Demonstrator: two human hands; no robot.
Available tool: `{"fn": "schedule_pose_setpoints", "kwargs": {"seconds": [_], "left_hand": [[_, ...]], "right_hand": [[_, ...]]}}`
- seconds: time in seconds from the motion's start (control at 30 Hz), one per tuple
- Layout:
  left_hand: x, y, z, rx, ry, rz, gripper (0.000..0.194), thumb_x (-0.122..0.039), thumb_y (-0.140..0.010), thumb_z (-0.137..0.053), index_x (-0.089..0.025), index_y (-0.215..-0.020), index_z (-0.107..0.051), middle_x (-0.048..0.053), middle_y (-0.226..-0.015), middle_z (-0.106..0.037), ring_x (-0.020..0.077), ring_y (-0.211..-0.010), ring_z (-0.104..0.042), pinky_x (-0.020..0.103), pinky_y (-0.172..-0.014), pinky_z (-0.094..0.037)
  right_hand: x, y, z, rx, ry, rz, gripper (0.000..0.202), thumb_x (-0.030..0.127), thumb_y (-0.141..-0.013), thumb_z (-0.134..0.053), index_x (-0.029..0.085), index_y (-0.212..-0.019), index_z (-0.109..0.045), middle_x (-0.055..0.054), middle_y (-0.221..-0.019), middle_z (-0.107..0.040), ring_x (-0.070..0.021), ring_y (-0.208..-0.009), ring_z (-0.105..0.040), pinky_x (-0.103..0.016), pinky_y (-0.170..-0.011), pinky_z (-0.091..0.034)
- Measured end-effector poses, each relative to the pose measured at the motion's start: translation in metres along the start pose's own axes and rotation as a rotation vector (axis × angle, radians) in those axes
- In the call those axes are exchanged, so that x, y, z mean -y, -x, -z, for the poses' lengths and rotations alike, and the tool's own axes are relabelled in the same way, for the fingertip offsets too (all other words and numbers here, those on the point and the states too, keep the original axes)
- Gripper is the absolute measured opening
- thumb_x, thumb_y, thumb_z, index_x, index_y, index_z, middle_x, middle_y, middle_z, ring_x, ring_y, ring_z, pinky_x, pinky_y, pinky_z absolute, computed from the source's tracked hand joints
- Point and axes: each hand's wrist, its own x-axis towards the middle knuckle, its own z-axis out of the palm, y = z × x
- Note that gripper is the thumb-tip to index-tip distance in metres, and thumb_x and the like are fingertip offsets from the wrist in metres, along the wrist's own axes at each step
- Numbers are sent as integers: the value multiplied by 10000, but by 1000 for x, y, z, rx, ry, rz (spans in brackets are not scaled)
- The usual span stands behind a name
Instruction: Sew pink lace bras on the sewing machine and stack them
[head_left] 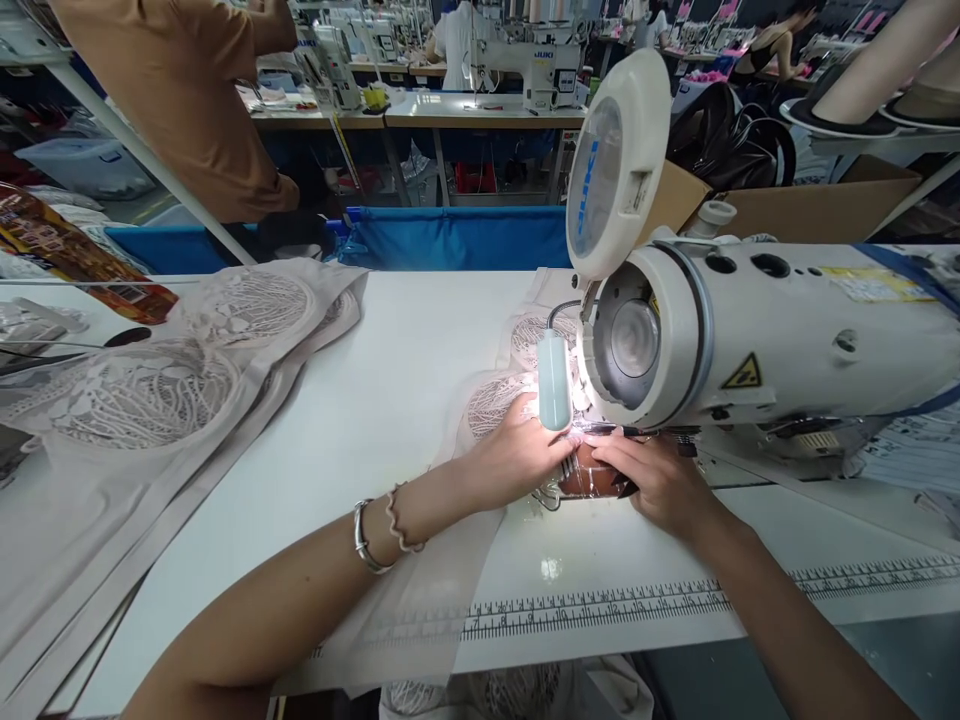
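Note:
A white sewing machine (795, 335) reaches in from the right, its round end cover open. Below its head, a small lamp (553, 380) lights the work spot. Pale lace fabric (491, 402) lies under the lamp, and its sheer part trails toward the front edge. My left hand (517, 455) rests on this fabric, its fingers close together beside the needle area. On the other side, my right hand (660, 480) has its fingertips at the same spot, beside a brown piece (589, 472) on the machine bed. What the fingertips hold is too small to tell.
Stacked lace garments (150, 400) cover the table's left side, with a brown packet (90, 260) behind them. A printed ruler (585, 608) runs along the front edge. Beyond a blue cloth bin (457, 238) are a person in brown and other machines.

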Motion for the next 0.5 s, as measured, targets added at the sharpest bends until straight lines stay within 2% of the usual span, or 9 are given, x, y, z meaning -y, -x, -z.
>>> {"fn": "schedule_pose_setpoints", "kwargs": {"seconds": [0.13, 0.27, 0.4, 0.5], "left_hand": [[6, 0, 2, 53, 85, 87, 349, -137, -1062, -355, -166, -1250, -648, 93, -1042, -715, 221, -931, -627, 531, -1117, -332], [10, 1, 2, 98, 240, 216, 358, -182, -1069, -369, -236, -1254, -670, 47, -1009, -714, 206, -983, -642, 485, -1175, -310], [8, 2, -2, 66, 344, 339, 395, -213, -1072, -330, -290, -1306, -639, 29, -1112, -707, 209, -1073, -633, 446, -1184, -327], [3, 0, -8, 85, 325, 467, 361, -246, -1058, -364, -260, -1292, -638, 61, -1108, -707, 241, -1082, -627, 444, -1121, -404]], "right_hand": [[0, 1, -1, 11, 13, -9, 644, -109, -703, -355, 206, -1163, -678, -32, -1156, -776, -231, -1049, -708, -343, -851, -572], [-1, 5, -4, 30, 38, -26, 629, -96, -711, -338, 197, -1145, -688, -29, -1162, -775, -235, -1078, -707, -347, -874, -571], [-3, 8, -7, 5, 8, -52, 651, -89, -696, -333, 205, -1154, -691, -29, -1189, -764, -213, -1090, -700, -337, -908, -557], [-2, 4, -4, 5, -31, -17, 637, -101, -692, -332, 196, -1135, -680, -48, -1187, -762, -198, -1092, -695, -311, -908, -544]]}}
